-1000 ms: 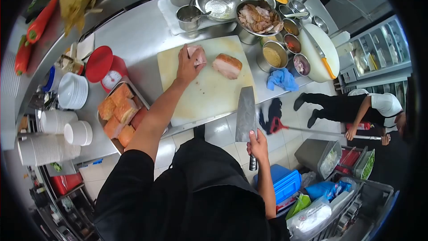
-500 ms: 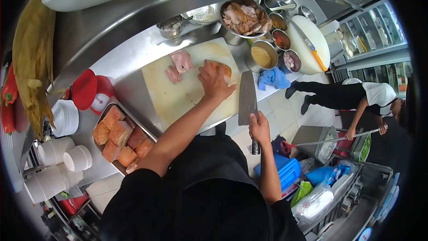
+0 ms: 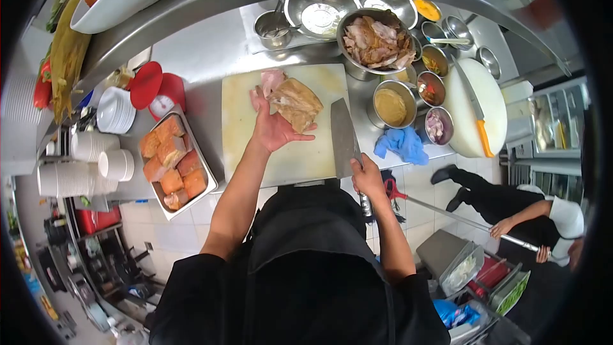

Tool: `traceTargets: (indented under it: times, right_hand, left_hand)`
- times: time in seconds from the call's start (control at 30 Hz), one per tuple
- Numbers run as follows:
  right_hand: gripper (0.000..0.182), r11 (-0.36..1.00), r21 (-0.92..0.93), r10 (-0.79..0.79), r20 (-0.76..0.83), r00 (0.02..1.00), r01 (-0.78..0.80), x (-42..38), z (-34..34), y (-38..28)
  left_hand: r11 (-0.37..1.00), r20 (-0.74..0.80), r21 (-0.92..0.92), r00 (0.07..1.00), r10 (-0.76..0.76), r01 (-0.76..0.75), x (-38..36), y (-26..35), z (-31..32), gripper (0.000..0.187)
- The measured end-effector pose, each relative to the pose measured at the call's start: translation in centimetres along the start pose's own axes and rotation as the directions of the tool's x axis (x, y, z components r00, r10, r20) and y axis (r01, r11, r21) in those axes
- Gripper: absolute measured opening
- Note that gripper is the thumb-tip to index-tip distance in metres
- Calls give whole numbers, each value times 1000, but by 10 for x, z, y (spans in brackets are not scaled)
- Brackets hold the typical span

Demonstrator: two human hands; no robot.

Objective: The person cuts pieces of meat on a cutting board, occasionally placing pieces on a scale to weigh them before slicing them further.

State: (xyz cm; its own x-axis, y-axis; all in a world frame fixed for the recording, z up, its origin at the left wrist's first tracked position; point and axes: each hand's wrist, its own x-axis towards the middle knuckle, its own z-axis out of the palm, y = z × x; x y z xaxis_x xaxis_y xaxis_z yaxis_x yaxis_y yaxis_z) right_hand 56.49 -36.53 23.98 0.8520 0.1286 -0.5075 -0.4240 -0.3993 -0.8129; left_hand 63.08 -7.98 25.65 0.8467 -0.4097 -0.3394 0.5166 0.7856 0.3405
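My left hand is palm up over the white cutting board, its thumb and fingers spread. It is right at the near edge of a browned slab of meat; whether it touches the slab is hard to tell. Paler pink cut meat lies just behind, partly covered by the slab and my fingers. At the board's right edge, my right hand grips a cleaver by its handle, the broad blade pointing away from me.
A metal tray of meat chunks stands left, near a red scale and stacked white bowls. Behind the board is a pot of sliced meat. Rightward are a blue cloth and an orange-handled knife. Another person holds a long pole.
The slab has turned over and now lies against the pink pieces. My left hand has gone from palm down on it to palm up beside it. The cleaver stays in my right hand.
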Motion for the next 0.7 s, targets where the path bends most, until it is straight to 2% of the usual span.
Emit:
traceTargets:
  times: [0.07,0.1,0.17,0.2,0.23,0.27,0.3,0.37,0.4,0.47,0.5,0.57,0.6,0.63,0.7]
  right_hand:
    - [25,1000,4,9,74,997,-9,7,-9,4]
    - [25,1000,-9,-1,93,996,2,10,-13,7]
    - [25,999,-28,-16,138,990,20,12,-18,10]
    - [22,1000,-25,-2,145,989,5,12,-20,9]
    - [20,1000,-18,12,146,989,-9,14,-21,7]
    - [28,998,-51,-15,167,986,24,17,-23,9]
    - [28,998,-51,-21,173,985,30,17,-22,11]
    - [30,998,-57,-21,132,991,29,16,-20,11]
    - [30,997,-61,-28,137,990,37,15,-19,13]
    - [30,999,-28,-42,133,990,47,14,-14,14]
    - [30,998,-32,-50,138,989,55,14,-13,14]
    - [29,998,-42,-43,117,992,48,13,-13,14]
    - [29,998,-51,-41,124,991,48,13,-12,17]
    - [24,998,-46,-45,115,992,51,15,-11,22]
    - [20,998,-42,-49,108,993,54,15,-10,22]
  left_hand:
    - [989,185,64,975,121,-135,6,-22,-11,69]
    - [987,166,60,976,140,-152,7,-31,-13,69]
    - [892,-55,365,950,307,-267,14,-41,-15,77]
    - [887,-68,368,943,325,-279,16,-46,-7,77]
    - [817,-95,407,871,483,-408,21,-49,2,72]
    - [727,-111,449,774,623,-520,21,-49,8,68]
    - [721,-111,452,769,629,-525,18,-48,11,68]
    - [598,-229,691,660,715,-407,14,-46,15,61]
    - [594,-228,690,654,721,-414,12,-46,15,61]
    - [440,-218,852,573,790,-284,7,-46,18,61]
    - [436,-216,852,565,797,-290,3,-46,20,61]
    - [467,-288,872,614,735,-150,-3,-48,26,63]
    - [367,-214,916,576,789,-163,-1,-51,14,65]
    - [375,-223,913,571,790,-162,-3,-53,8,65]
    - [483,-296,869,675,675,-102,-13,-51,20,67]
